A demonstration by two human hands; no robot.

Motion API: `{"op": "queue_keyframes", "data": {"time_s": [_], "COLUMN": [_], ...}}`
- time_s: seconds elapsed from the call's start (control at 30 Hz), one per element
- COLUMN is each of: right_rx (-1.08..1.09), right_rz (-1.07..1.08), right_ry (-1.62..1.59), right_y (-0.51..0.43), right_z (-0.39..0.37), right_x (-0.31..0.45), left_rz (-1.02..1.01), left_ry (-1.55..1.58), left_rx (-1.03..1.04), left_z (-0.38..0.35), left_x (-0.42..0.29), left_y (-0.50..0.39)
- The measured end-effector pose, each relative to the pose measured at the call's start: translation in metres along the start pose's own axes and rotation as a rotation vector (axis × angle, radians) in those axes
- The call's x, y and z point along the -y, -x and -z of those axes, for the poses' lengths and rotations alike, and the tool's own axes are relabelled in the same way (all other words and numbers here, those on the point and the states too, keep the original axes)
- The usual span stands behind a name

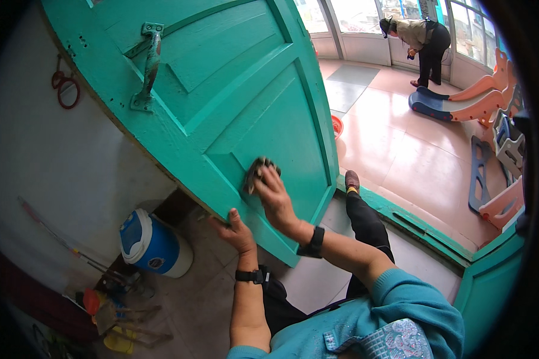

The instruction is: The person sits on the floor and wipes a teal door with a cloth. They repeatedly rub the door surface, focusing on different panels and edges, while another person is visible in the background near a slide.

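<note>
A green painted wooden door (269, 130) fills the middle of the view, with a worn metal pull handle (150, 69) near its edge. My right hand (276, 197) presses a dark, crumpled cloth (257, 174) against the lower panel; the hand and cloth are slightly blurred. My left hand (239, 234) grips the door's edge lower down, its thumb on the near face and its fingers partly hidden around the edge.
A blue and white lidded bin (150, 242) stands behind the door at left, near a small stool (108, 316). The green threshold (413, 224) crosses at right. Beyond it are a red basin (337, 127), a children's plastic slide (458, 105) and another person (424, 45) bending over.
</note>
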State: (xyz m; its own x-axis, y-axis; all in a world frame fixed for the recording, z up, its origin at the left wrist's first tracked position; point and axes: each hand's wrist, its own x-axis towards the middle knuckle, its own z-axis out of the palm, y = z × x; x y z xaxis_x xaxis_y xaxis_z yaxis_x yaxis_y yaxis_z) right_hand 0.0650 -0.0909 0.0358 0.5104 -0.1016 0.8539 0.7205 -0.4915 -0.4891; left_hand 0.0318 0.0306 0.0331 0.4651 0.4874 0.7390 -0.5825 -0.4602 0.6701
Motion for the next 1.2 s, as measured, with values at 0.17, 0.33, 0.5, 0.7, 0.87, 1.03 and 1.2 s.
{"op": "queue_keyframes", "data": {"time_s": [0.17,0.33,0.5,0.7,0.87,1.03,1.2], "right_rx": [0.151,-0.139,-0.125,0.030,0.070,-0.165,-0.167], "right_rz": [0.103,0.099,-0.146,0.150,0.226,-0.180,-0.186], "right_ry": [0.087,-0.169,-0.108,0.088,0.055,-0.138,-0.058], "right_y": [-0.012,-0.100,-0.119,-0.050,-0.065,-0.085,-0.014], "right_z": [0.012,0.016,0.025,0.009,0.022,0.020,-0.007], "right_x": [-0.008,-0.065,-0.073,0.017,-0.013,-0.065,-0.051], "left_rz": [-0.010,0.004,0.021,-0.040,-0.012,-0.034,0.006], "left_ry": [-0.005,-0.033,0.007,0.062,0.012,-0.039,0.006], "left_rx": [0.002,0.016,0.027,0.030,0.002,-0.020,-0.026], "left_z": [0.001,0.002,0.000,-0.003,0.000,0.000,-0.001], "left_x": [0.004,0.007,0.002,-0.002,0.006,0.008,0.007], "left_y": [0.000,-0.002,-0.001,0.001,0.001,-0.002,0.000]}}
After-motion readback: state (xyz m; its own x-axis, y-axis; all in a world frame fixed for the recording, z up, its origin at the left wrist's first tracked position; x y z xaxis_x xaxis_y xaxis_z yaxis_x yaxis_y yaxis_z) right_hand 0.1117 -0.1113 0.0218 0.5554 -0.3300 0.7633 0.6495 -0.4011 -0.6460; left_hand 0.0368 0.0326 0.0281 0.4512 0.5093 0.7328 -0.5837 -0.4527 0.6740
